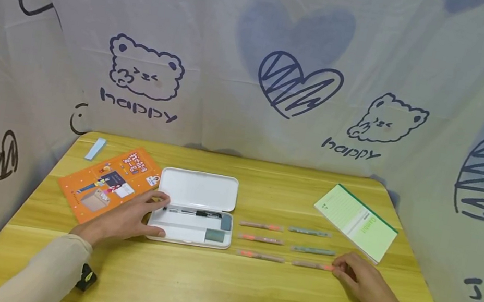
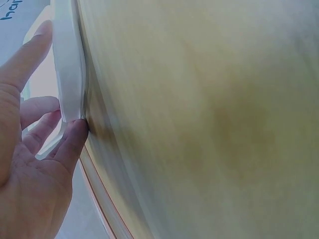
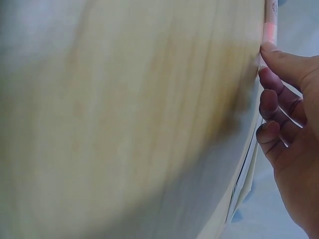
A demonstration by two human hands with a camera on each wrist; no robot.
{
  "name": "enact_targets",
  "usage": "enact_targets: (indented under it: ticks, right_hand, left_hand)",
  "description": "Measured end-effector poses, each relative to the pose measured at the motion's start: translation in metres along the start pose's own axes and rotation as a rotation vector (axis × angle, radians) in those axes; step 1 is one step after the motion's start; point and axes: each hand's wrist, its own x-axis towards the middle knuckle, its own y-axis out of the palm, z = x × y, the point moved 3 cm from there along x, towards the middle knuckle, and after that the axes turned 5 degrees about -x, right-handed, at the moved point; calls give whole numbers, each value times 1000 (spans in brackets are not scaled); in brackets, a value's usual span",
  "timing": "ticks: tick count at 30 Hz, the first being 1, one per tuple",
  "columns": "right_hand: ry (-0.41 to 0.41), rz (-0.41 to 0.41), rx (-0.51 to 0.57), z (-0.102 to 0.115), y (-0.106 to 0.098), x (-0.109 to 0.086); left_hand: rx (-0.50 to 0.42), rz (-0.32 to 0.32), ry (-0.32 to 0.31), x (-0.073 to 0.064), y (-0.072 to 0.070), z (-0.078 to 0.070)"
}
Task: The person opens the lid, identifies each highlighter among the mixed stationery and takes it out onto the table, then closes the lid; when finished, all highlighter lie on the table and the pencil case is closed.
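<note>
A white pencil case (image 1: 188, 236) lies with its lid (image 1: 199, 190) folded back. My left hand (image 1: 132, 218) grips its left end, thumb at the front corner and fingers by the hinge; the left wrist view shows this hand (image 2: 42, 129) against the white case wall (image 2: 70, 64). Inside lie a black pen (image 1: 208, 214) and two grey-green blocks, one the front block (image 1: 215, 235). My right hand (image 1: 363, 284) pinches the right end of a slim brown-and-orange pen (image 1: 311, 265) on the table. In the right wrist view, thumb and index meet at that pen's pinkish end (image 3: 270, 32).
Several more slim pens, such as a green one (image 1: 314, 250) and an orange one (image 1: 261, 239), lie in rows right of the case. An orange book (image 1: 94, 185) and pale blue strip (image 1: 95, 149) are left, a green notepad (image 1: 356, 222) right. Printed curtains surround the wooden table (image 1: 200, 292).
</note>
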Motion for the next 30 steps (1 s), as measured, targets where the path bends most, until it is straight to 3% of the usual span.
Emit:
enact_targets:
  ticks: [7, 12, 16, 20, 24, 30]
  right_hand:
    - [-12, 6, 12, 1, 0, 0]
    - [77, 27, -9, 1, -10, 1]
    - [80, -34, -63, 8, -23, 12]
    - [-3, -106, -51, 30, -27, 33]
    - [-56, -110, 1, 58, -18, 59]
    - [-67, -107, 92, 101, 3, 96]
  left_hand:
    - [5, 0, -5, 0, 0, 1]
    - [8, 1, 5, 0, 0, 1]
    - [14, -3, 8, 0, 0, 1]
    - [18, -6, 2, -1, 0, 2]
    - [17, -5, -1, -2, -1, 1]
    - [9, -4, 6, -2, -1, -2]
